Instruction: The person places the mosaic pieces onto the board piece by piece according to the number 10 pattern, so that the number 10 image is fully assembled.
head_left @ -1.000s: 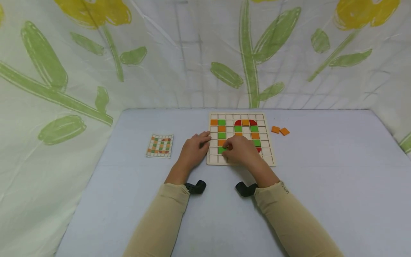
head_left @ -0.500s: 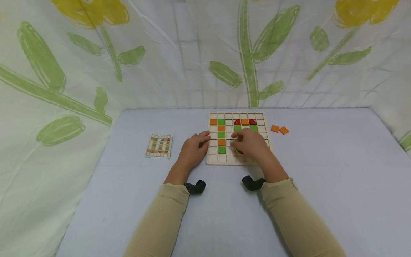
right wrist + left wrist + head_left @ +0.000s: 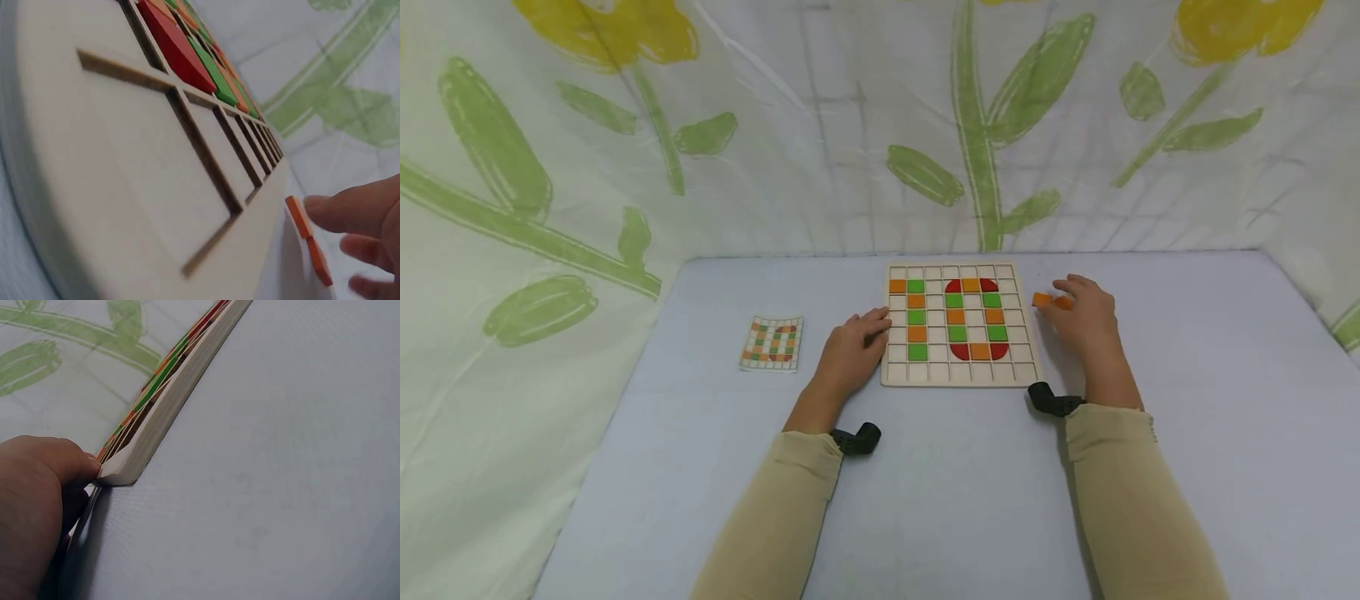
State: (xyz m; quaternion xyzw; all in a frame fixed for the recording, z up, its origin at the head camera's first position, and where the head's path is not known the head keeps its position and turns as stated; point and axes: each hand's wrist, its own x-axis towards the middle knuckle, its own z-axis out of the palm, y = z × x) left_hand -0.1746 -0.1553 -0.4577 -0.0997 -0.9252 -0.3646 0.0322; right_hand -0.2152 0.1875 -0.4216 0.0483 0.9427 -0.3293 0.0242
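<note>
A wooden grid board (image 3: pixel 1037 372) lies on the table, with green, orange and red tiles in its squares. My left hand (image 3: pixel 850 354) rests at the board's left edge; its thumb (image 3: pixel 78 464) touches the board's corner in the left wrist view. To the right of the board, my right hand (image 3: pixel 1084 321) is at two loose orange tiles, with thumb and fingers spread apart. One orange tile (image 3: pixel 1040 299) shows left of the fingertips; the other (image 3: pixel 1063 302) is partly hidden by them. In the right wrist view the thumb (image 3: pixel 340 209) is close to the orange tiles; contact is unclear.
A small pattern card (image 3: pixel 772 343) with a coloured grid lies on the table left of my left hand. Behind the table (image 3: pixel 925 500) hangs a white curtain (image 3: pixel 760 167) with painted flowers. A black camera mount (image 3: pixel 859 439) sits on each wrist.
My right hand has moved right, from over the board to the loose orange tiles beside it. The red and orange tiles it covered now show. My left hand has stayed in place.
</note>
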